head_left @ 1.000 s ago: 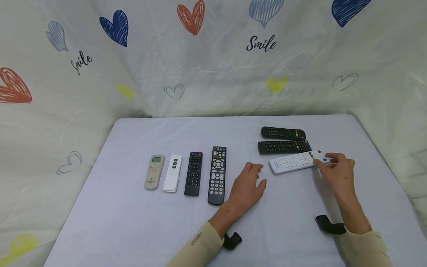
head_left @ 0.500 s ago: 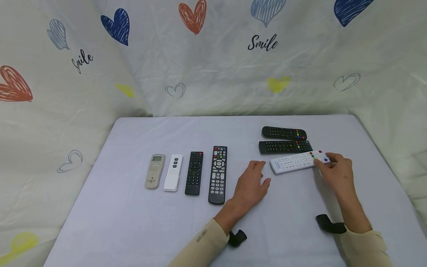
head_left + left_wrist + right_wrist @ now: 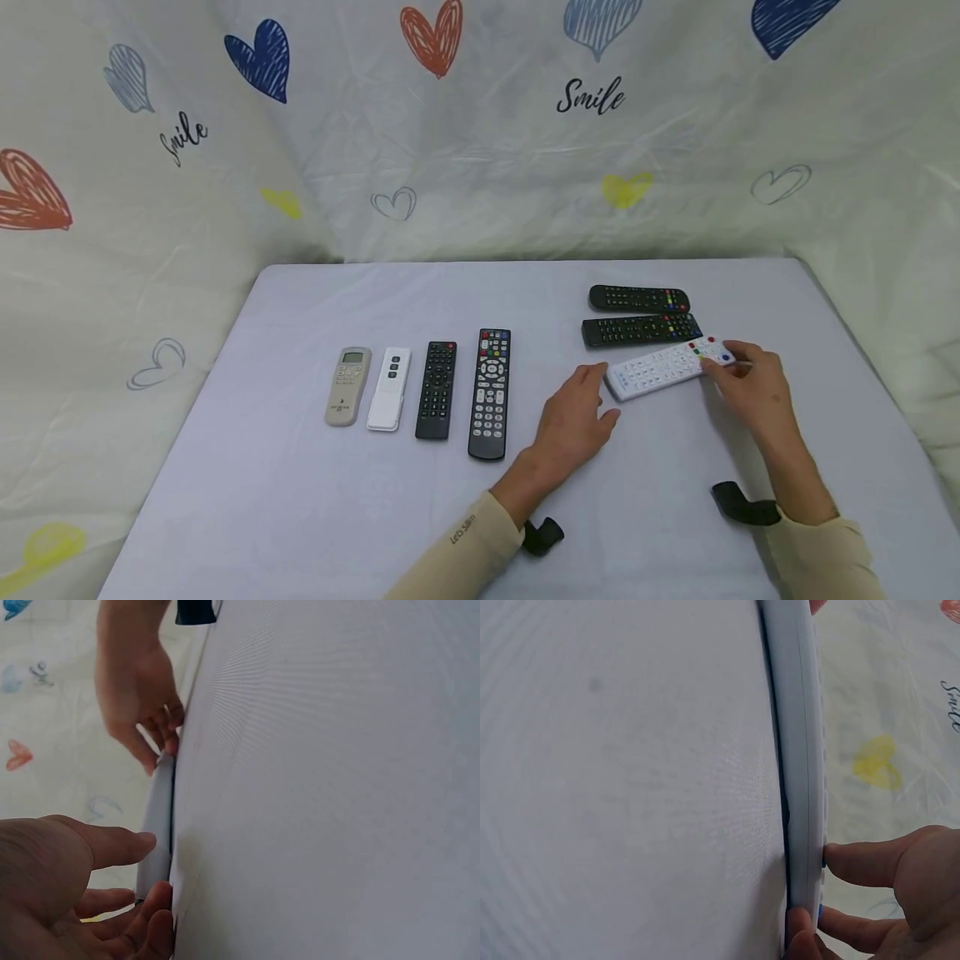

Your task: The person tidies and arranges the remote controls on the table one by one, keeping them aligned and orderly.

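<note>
Right hand [image 3: 752, 383] around white remote [image 3: 663, 368] at coloured-button end; left hand [image 3: 573, 417] opposite

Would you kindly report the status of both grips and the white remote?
Right grip pinching white remote control by colored-button end. Left grip at opposite end, contact unclear. Possible obstacle: black remote control, close on far side.

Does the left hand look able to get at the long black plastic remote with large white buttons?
Probably yes: the left hand is beside the long black remote, with only white tabletop between them.
</note>
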Demonstrator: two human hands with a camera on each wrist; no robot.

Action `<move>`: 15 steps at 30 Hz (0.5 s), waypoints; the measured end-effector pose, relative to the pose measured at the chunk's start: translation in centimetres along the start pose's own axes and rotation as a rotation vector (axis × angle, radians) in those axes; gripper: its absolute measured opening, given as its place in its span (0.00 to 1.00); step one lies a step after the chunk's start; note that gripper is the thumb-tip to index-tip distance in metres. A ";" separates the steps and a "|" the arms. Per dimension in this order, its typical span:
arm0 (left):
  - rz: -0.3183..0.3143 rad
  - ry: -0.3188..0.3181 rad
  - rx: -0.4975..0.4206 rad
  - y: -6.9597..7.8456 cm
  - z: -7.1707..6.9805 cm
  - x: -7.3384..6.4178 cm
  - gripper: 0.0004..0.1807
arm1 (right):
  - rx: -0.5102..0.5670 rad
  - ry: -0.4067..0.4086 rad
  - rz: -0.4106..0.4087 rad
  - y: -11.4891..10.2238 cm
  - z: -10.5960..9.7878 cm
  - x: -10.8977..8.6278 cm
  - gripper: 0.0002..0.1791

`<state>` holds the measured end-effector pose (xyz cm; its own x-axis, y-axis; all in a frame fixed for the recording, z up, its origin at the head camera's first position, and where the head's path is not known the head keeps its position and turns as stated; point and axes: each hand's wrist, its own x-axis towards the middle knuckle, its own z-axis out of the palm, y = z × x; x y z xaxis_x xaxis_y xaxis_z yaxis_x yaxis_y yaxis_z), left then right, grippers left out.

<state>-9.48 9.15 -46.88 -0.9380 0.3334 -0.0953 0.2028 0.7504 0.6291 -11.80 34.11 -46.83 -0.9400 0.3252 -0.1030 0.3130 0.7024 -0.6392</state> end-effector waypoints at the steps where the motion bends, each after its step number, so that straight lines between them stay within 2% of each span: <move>1: 0.004 0.004 0.000 0.0 0.0 0.0 0.35 | 0.000 0.001 -0.004 0.0 0.0 0.0 0.33; 6: 0.020 0.020 0.001 0.0 0.2 0.0 0.35 | 0.008 -0.002 -0.018 -0.1 -0.1 -0.1 0.33; 15: 0.007 0.015 0.037 0.1 0.6 0.1 0.35 | 0.013 -0.024 -0.014 0.2 0.1 -0.1 0.34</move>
<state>-9.36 9.62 -47.33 -0.9405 0.3303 -0.0796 0.2192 0.7689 0.6006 -11.60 34.20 -47.01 -0.9473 0.3001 -0.1118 0.2981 0.6984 -0.6507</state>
